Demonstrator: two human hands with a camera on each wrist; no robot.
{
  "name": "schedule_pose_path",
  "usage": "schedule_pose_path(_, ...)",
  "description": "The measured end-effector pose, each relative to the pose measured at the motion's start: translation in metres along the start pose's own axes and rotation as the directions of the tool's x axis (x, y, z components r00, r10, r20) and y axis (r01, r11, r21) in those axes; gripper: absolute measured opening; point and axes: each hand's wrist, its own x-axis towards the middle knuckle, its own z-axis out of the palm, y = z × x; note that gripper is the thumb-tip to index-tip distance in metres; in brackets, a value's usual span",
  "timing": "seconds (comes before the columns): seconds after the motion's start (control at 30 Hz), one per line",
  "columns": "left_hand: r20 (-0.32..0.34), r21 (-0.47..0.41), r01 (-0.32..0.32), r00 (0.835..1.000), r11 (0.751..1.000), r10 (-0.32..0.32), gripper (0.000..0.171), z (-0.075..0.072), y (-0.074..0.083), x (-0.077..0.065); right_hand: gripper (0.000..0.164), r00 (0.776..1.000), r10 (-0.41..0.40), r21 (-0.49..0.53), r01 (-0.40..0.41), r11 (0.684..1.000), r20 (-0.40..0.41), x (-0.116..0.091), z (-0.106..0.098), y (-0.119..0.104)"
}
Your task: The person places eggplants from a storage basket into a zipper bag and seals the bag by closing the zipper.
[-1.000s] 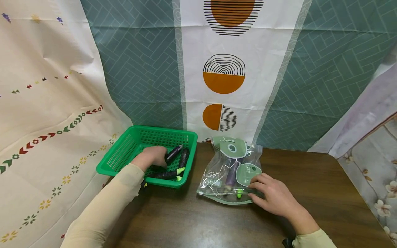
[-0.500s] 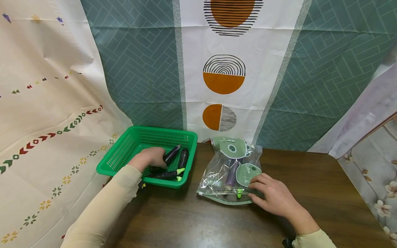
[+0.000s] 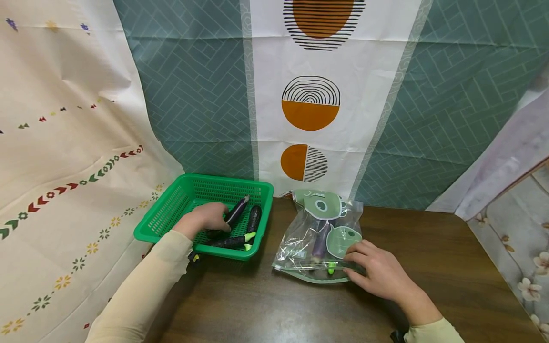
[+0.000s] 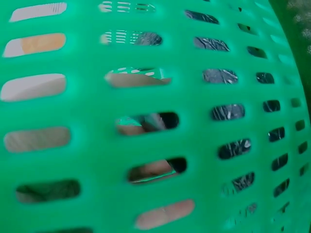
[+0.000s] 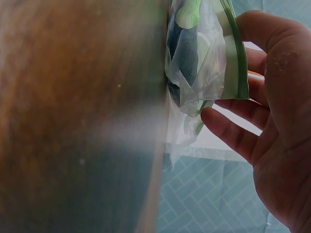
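In the head view my left hand (image 3: pixel 207 218) reaches into the green plastic basket (image 3: pixel 151 232) and holds a dark purple eggplant (image 3: pixel 238 209) by its near end, its stem end tilted up. Beside it lie a dark cucumber-like vegetable with a pale green tip (image 3: pixel 233 241) and another bumpy dark one (image 3: pixel 254 219). My right hand (image 3: pixel 375 267) pinches the open-side edge of a clear zip bag (image 3: pixel 296 238) with green animal prints. Inside that bag are a purple eggplant (image 3: pixel 320 243) and something with a bright green tip (image 3: pixel 331 267). Basket slots (image 4: pixel 97 102) hide most of my left fingers in the left wrist view.
Both basket and bag rest on a brown wooden table (image 3: pixel 257 309). A patterned cloth (image 3: pixel 206 95) hangs right behind them. Cream cloth (image 3: pixel 77 190) borders the left side, and flowered cloth (image 3: pixel 514 247) lies along the right edge.
My left hand has shifted slightly left, and the eggplant in it has turned to a steeper angle. The right hand and the bag have stayed in place.
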Motion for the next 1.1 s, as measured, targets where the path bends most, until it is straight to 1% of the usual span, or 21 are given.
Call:
schedule_pose_path(0.07,-0.014,-0.003,-0.005,1.000,1.000,0.005,0.059,0.000,0.000,0.000,0.023,1.000,-0.002,0.000,0.002,1.000,-0.003,-0.001,0.000,0.000)
schedule_pose_path(0.17,-0.036,-0.016,-0.014,0.999,1.000,0.013,0.064,0.000,0.000,-0.001,0.023,1.000,-0.003,0.000,0.003,1.000,-0.005,-0.001,0.000,0.000)
schedule_pose_path(0.27,-0.051,-0.039,-0.022,0.999,0.999,0.020,0.065,0.000,0.001,-0.002,0.022,1.000,0.001,0.001,-0.001,1.000,-0.002,0.000,0.000,0.000)
schedule_pose_path(0.57,-0.109,-0.059,-0.067,0.992,0.996,0.060,0.063,-0.004,0.008,-0.006,0.022,1.000,0.010,0.003,-0.010,1.000,0.008,0.000,0.000,-0.001)
schedule_pose_path(0.83,-0.159,-0.106,-0.089,0.985,0.990,0.072,0.065,-0.005,0.010,-0.010,0.022,1.000,0.006,0.002,-0.006,1.000,0.004,0.000,0.000,-0.001)
schedule_pose_path(0.93,-0.181,-0.132,-0.108,0.980,0.985,0.083,0.066,-0.006,0.013,-0.012,0.022,1.000,0.008,0.002,-0.008,1.000,0.006,0.000,0.000,-0.001)
schedule_pose_path(1.1,-0.232,-0.168,-0.142,0.968,0.976,0.101,0.063,-0.007,0.018,-0.014,0.022,1.000,0.016,-0.003,-0.016,1.000,0.011,0.000,-0.001,-0.002)
